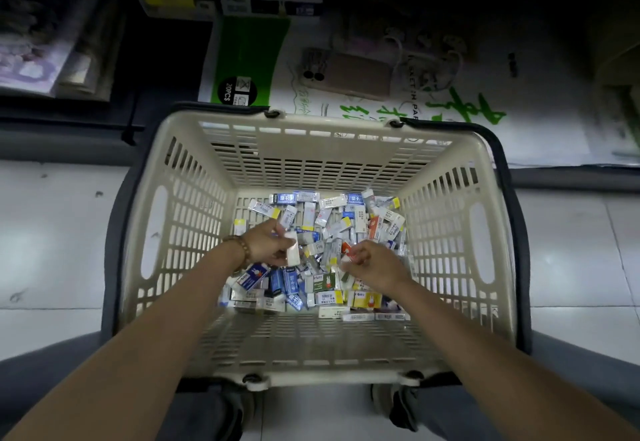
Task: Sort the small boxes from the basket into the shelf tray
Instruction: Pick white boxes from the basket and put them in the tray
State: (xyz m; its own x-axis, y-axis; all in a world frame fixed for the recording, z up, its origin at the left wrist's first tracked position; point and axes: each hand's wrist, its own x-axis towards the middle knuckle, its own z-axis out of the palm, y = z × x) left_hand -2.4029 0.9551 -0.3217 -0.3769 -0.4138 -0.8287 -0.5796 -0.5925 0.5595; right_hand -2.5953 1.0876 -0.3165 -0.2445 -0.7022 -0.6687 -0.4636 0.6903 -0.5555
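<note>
The head view looks straight down into a cream plastic basket [332, 118] with dark handles, standing on a pale tiled floor [52, 232]. Across the bottom of the basket lies a loose heap of small boxes [346, 219], white, blue, yellow and orange, piled at all angles from wall to wall.

Both forearms reach in from the near side of the basket. The left hand [268, 243], with a beaded bracelet [239, 245] on its wrist, is over the left part of the heap, fingers curled round a white box [293, 253] held just above the pile. The right hand [375, 264] is over the right part of the heap, its fingertips pinching a red-marked box [348, 253] that is mostly hidden by the fingers.

Beyond the far rim of the basket a phone [349, 75] lies on a white and green package [249, 59].
</note>
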